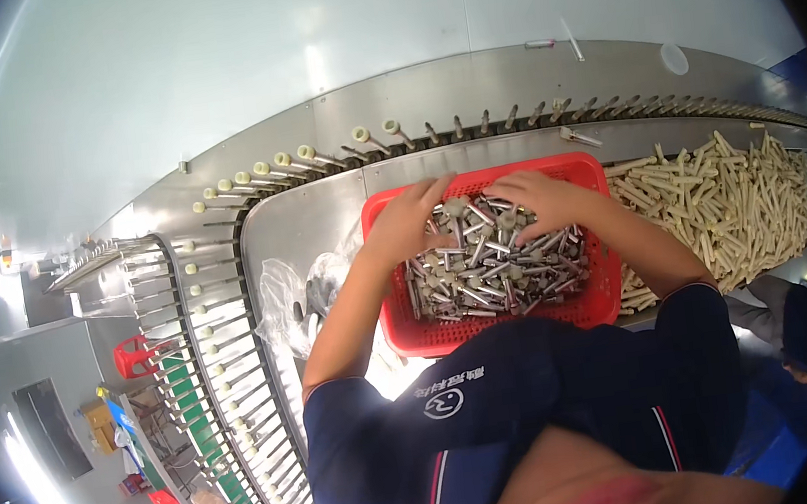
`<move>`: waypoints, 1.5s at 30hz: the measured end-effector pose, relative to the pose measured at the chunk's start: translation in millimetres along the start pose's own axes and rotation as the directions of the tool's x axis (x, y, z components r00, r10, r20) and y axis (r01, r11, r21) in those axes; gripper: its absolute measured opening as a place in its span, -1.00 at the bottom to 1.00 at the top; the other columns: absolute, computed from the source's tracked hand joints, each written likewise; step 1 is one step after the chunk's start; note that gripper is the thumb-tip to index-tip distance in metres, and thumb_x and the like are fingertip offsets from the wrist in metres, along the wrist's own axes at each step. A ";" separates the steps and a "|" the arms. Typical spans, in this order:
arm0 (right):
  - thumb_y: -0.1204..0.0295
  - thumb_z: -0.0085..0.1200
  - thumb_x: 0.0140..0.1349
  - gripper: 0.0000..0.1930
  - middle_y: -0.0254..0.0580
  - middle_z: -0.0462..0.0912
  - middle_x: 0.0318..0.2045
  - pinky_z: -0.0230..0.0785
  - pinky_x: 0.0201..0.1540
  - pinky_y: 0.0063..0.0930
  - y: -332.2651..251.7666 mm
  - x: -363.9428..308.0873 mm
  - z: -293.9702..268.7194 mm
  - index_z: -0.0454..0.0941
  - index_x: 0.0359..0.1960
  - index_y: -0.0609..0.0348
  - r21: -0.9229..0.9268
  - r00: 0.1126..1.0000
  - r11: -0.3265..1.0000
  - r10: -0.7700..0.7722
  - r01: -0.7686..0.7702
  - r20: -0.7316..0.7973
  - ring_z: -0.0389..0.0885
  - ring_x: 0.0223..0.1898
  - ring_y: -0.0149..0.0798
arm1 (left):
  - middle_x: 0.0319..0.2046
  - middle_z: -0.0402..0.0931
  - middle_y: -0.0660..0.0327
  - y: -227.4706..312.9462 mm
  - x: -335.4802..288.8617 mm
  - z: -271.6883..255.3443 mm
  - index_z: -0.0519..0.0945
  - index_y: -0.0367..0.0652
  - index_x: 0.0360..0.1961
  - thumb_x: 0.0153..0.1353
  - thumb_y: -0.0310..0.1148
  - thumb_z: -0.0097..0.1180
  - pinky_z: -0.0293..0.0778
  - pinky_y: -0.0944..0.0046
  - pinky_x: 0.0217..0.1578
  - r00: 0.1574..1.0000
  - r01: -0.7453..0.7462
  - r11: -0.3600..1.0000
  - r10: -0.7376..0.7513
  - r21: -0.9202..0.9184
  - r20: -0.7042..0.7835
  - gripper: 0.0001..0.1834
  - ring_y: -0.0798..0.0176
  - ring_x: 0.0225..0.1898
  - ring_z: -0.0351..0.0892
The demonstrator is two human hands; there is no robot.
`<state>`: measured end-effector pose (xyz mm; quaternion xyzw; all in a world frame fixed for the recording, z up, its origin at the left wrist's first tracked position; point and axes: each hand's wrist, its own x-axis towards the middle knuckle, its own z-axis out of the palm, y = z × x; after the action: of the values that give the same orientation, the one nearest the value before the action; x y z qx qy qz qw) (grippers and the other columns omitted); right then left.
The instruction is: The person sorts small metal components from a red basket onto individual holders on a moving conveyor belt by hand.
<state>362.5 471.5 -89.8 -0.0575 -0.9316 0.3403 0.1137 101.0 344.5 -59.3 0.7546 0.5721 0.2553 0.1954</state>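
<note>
While the red plastic basket (394, 316) is sitting crosswise in front of the person's torso, its longer sides running left to right, the short metal rods (487, 277) heaped inside it are pointing every way, their long axes crossing, some tilting up and others lying nearly flat. The left hand (407, 223) is reaching in over the basket's far left part, palm down, its fingers stretching toward the far rim and its thumb spreading toward the middle of the heap. The right hand (540, 201) is mirroring it from the far right part, fingers pointing inward and left, the thumb dropping nearer the body. On both hands, thumb and fingers are standing apart over the rods. Both elbows are bending outward, the forearms slanting in past the basket's sides. The near rim is lying close against the dark shirt (578, 361); a heap of cream-coloured sticks (721, 213) is crowding the right side, and a crumpled clear plastic bag (278, 298) is lying by the left. Beyond the far rim, a strip of the steel worktable (309, 218) is leaving some room before the curved track of pegs (458, 126), which is bending around the table's far and left edges.
</note>
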 end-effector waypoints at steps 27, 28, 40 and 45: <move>0.22 0.24 0.06 -0.36 0.05 0.37 0.14 0.14 0.25 -0.19 5.9 44.8 19.1 0.31 0.18 0.16 0.025 0.921 0.978 0.205 -0.208 -0.332 0.29 0.20 0.04 | 0.16 0.28 -0.03 -41.5 -9.6 -5.2 0.44 -0.10 0.08 -0.11 -0.27 0.36 0.31 0.02 0.12 0.877 0.240 0.909 -0.052 0.341 -0.478 -0.35 -0.12 0.13 0.35; 0.27 0.23 0.07 -0.40 0.04 0.39 0.12 0.18 0.23 -0.19 7.0 60.5 13.7 0.33 0.15 0.17 0.003 0.900 0.988 0.144 -0.156 -0.412 0.32 0.17 0.05 | 0.16 0.28 -0.03 -38.9 1.2 -8.8 0.44 -0.10 0.08 -0.11 -0.27 0.36 0.31 0.02 0.12 0.877 0.235 0.909 -0.047 0.343 -0.477 -0.35 -0.12 0.13 0.35; 0.46 0.04 0.24 -0.81 -0.21 0.51 -0.26 0.42 -0.23 -0.44 1.3 101.8 -47.9 0.50 -0.12 0.18 0.375 0.896 0.927 0.150 0.019 -0.418 0.50 -0.31 -0.35 | -0.47 0.49 0.13 -59.5 84.0 3.4 0.47 -0.11 -0.34 0.15 -0.33 0.11 0.41 0.05 -0.46 0.962 0.049 0.996 -0.026 0.080 -0.272 -0.88 -0.02 -0.44 0.51; 0.39 0.09 0.19 -0.68 -0.14 0.51 -0.20 0.43 -0.20 -0.39 7.9 26.2 -14.2 0.47 -0.02 0.16 0.422 0.979 0.883 0.199 -0.203 0.052 0.51 -0.21 -0.24 | -0.51 0.49 0.15 -75.5 116.4 27.4 0.51 -0.14 -0.36 0.14 -0.36 0.16 0.43 0.14 -0.48 0.938 -0.059 0.982 0.117 0.182 -0.326 -0.88 0.06 -0.51 0.52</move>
<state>341.0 491.2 -79.8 -0.1262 -0.8243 0.5454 0.0841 85.0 476.9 -106.5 0.7389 0.5820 0.3390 0.0187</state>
